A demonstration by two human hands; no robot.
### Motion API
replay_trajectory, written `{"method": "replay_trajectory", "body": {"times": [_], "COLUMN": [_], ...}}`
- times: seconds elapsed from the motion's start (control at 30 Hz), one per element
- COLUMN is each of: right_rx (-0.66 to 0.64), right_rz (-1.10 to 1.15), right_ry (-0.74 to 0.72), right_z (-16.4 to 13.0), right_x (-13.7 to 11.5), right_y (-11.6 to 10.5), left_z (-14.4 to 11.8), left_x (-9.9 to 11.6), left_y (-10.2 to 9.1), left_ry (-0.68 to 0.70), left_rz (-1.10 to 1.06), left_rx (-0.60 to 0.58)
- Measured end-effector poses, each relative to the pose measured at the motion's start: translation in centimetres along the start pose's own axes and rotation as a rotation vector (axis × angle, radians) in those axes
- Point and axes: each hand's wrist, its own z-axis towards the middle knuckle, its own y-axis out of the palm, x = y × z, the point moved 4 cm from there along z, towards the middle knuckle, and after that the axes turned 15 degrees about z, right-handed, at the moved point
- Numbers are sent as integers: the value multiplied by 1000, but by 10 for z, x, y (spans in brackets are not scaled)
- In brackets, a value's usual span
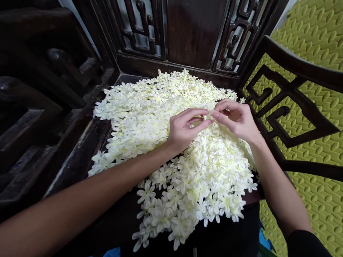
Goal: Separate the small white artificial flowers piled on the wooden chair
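Observation:
A wide heap of white flowers (139, 117) with pale yellow centres spreads in front of me and hangs down toward my lap. They look artificial. Above the middle of the heap, my left hand (184, 126) is closed in a pinch, thumb and fingertips meeting at a small pale flower. From the other side my right hand (235, 116) pinches at the same spot, thumb against index finger. The fingertips of both hands nearly touch, and they partly hide what lies between them.
The heap rests on a dark wooden seat (80, 142) with a carved openwork back (195, 35). An openwork armrest (289, 96) stands at the right, and more dark furniture (34, 71) at the left. Patterned yellow-green surface (316, 200) shows beyond the armrest.

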Motion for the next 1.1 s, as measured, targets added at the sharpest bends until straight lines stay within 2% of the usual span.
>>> {"method": "replay_trajectory", "body": {"times": [0.13, 0.47, 0.83, 1.1], "right_rx": [-70, -65, -73, -63], "right_rz": [24, 17, -1, 68], "right_ry": [15, 56, 33, 87], "right_z": [-1, -1, -2, -2], "right_x": [0, 3, 2, 4], "right_y": [9, 9, 11, 10], "left_z": [-1, 0, 0, -1], "left_x": [-2, -2, -3, -5], "left_y": [0, 0, 0, 1], "left_ry": [-1, 27, 5, -14], "left_rz": [-14, -12, -10, -41], "left_rx": [-17, -19, -17, -25]}}
